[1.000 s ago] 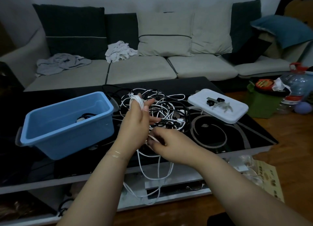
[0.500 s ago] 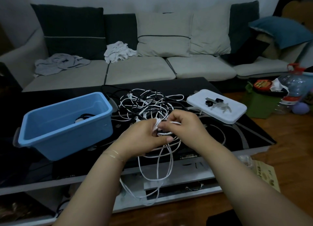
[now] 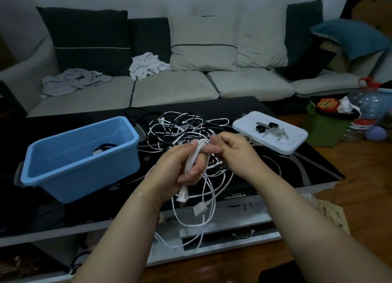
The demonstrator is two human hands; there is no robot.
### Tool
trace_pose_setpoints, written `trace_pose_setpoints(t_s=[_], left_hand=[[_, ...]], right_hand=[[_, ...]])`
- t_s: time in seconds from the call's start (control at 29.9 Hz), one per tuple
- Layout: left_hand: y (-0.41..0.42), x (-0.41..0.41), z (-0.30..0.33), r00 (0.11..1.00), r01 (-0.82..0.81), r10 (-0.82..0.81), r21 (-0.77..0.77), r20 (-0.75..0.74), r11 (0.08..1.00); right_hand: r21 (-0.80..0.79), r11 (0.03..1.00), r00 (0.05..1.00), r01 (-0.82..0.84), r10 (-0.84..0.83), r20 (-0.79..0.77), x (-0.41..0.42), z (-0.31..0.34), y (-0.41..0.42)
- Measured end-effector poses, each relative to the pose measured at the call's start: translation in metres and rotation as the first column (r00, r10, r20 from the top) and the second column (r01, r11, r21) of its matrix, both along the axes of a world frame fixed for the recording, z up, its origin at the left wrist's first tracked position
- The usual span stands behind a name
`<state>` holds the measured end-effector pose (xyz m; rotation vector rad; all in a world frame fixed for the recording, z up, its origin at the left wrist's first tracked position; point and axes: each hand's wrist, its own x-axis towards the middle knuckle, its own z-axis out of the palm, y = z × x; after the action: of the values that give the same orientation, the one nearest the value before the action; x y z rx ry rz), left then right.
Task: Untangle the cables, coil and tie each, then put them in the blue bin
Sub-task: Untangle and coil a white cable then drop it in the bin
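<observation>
Gripping a bundled white cable (image 3: 196,153), left hand (image 3: 180,164) curls closed around it; right hand (image 3: 235,153) pinches the same cable, fingers curled, above the counter (image 3: 297,166).

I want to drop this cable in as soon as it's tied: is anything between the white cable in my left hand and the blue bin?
Nothing visible blocks it. The white cable coiled in the left hand hangs just right of the open blue plastic bin. Its loose end trails below the black glass table edge, so it may drag.

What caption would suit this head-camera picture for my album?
Left hand grips a half-coiled white cable, right hand pinching it, beside the blue bin and the tangle.
</observation>
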<state>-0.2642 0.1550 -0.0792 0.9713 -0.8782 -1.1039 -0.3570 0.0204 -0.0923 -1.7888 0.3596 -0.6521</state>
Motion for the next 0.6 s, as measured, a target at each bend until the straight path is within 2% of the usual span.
trace_pose_setpoints(t_s=[0.1, 0.2, 0.37, 0.47, 0.53, 0.6], left_hand=[[-0.002, -0.002, -0.001, 0.998, -0.020, 0.019, -0.029, -0.053, 0.999], [-0.003, -0.001, -0.002, 0.978, -0.101, 0.087, -0.066, -0.188, 0.993], [-0.004, 0.004, 0.001, 0.925, -0.282, 0.256, -0.057, -0.279, 0.958], [-0.002, 0.008, 0.002, 0.908, -0.318, 0.290, -0.046, -0.303, 0.947], [-0.002, 0.012, 0.000, 0.898, -0.377, 0.350, -0.060, -0.267, 0.924], [-0.002, 0.016, -0.002, 0.876, -0.463, 0.446, -0.064, -0.184, 0.884]], right_hand=[[-0.065, 0.998, 0.998, 0.020, -0.024, -0.061, 0.003, -0.006, -0.002], [-0.199, 0.980, 0.990, 0.021, -0.049, -0.133, 0.005, -0.011, -0.001], [-0.243, 0.963, 0.938, -0.114, 0.024, -0.346, 0.005, -0.013, 0.014], [-0.177, 0.961, 0.905, -0.210, 0.123, -0.406, 0.005, -0.012, 0.023], [-0.073, 0.965, 0.886, -0.252, 0.200, -0.418, 0.004, -0.012, 0.027], [-0.058, 0.955, 0.867, -0.291, 0.237, -0.439, 0.002, -0.010, 0.031]])
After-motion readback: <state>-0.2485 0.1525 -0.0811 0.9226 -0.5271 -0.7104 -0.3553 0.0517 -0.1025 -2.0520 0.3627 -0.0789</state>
